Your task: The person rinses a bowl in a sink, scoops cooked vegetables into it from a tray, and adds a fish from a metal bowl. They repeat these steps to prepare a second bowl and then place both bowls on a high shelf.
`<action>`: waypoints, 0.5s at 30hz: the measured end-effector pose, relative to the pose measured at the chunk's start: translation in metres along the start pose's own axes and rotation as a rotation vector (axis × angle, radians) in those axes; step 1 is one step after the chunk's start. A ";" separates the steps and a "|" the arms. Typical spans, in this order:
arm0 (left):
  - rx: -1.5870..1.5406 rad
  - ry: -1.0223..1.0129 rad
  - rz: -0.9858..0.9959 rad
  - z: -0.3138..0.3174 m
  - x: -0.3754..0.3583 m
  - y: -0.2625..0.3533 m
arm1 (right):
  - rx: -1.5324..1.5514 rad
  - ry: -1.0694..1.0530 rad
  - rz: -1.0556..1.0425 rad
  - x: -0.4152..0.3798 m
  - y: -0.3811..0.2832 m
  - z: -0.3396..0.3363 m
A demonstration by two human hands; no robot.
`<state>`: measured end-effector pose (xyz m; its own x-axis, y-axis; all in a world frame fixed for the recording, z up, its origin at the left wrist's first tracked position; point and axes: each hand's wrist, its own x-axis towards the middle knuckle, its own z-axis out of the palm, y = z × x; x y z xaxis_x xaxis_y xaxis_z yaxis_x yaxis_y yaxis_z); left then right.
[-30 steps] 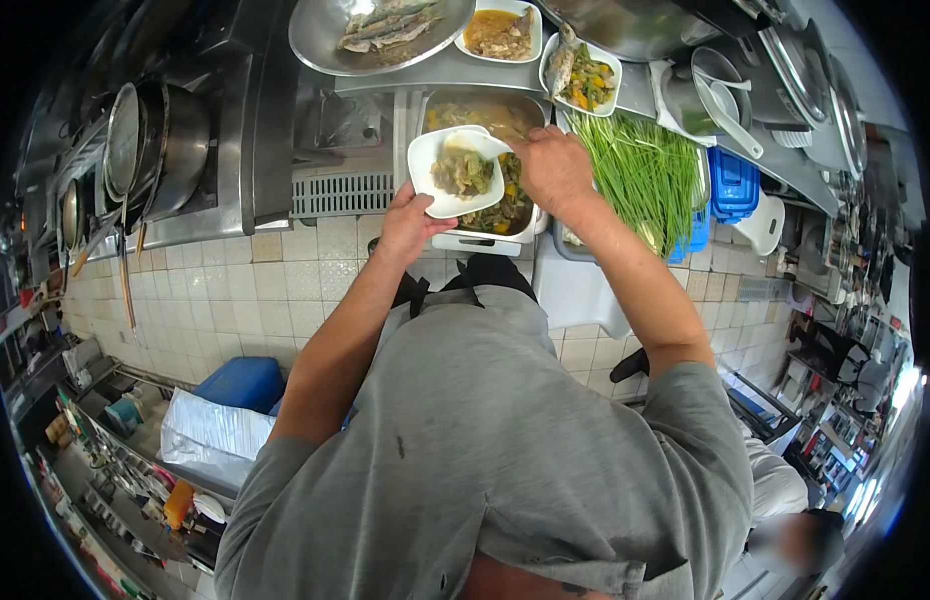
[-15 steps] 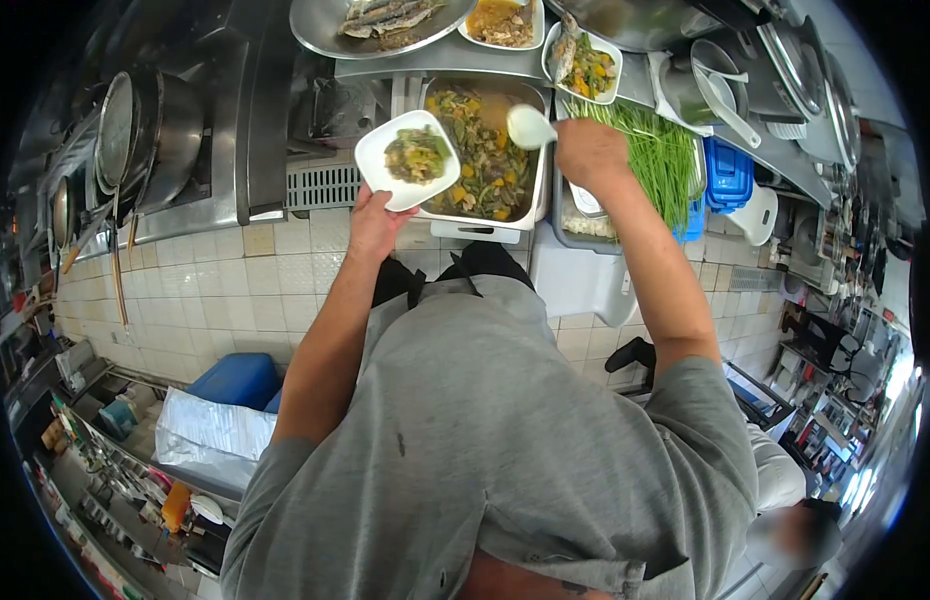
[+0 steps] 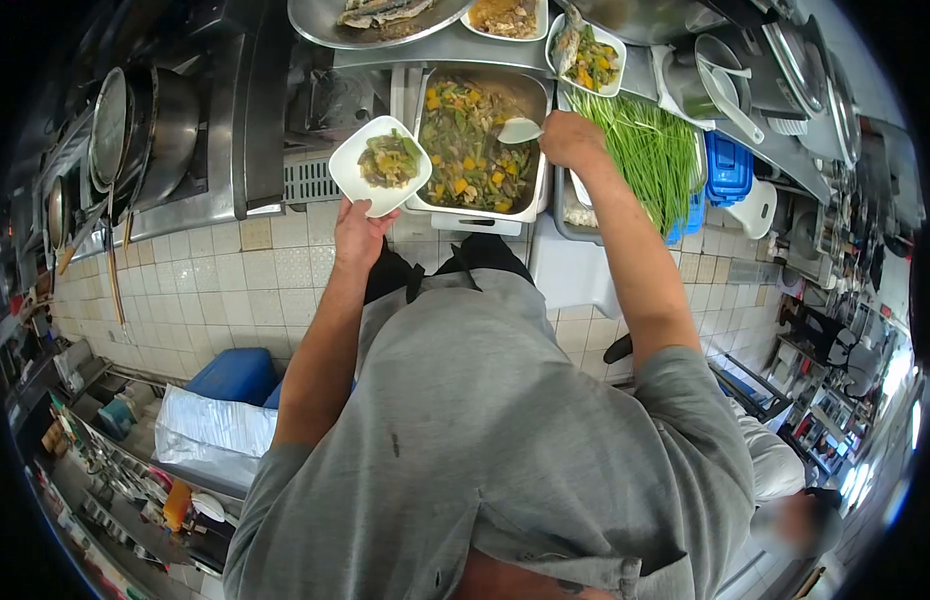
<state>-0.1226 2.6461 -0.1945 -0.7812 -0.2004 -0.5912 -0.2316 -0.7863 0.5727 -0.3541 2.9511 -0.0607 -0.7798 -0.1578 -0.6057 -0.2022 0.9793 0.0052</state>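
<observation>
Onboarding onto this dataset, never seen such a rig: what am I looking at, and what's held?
No machine here: just one person's two bare hands. A single camera worn on the head looks forward and down, so the grey short-sleeved shirt fills the lower picture. The left hand holds a white, squarish bowl of chopped vegetables. The right hand holds a white, rounded spoon over a rectangular metal pan of similar food. Long green stalks lie right of it. On the metal ledge beyond stands a round metal bowl of fish.
</observation>
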 end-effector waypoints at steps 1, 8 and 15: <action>-0.002 -0.001 -0.002 0.001 0.001 0.000 | -0.002 -0.001 0.002 -0.011 -0.003 -0.008; -0.008 -0.031 -0.002 0.014 0.009 -0.004 | -0.210 -0.104 -0.031 -0.051 -0.014 -0.002; 0.005 -0.004 0.042 0.023 0.016 -0.009 | -0.159 -0.075 -0.071 -0.032 -0.027 0.069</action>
<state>-0.1461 2.6637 -0.1961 -0.7928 -0.2311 -0.5639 -0.2008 -0.7745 0.5998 -0.2828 2.9380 -0.0967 -0.7154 -0.2099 -0.6664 -0.3505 0.9329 0.0824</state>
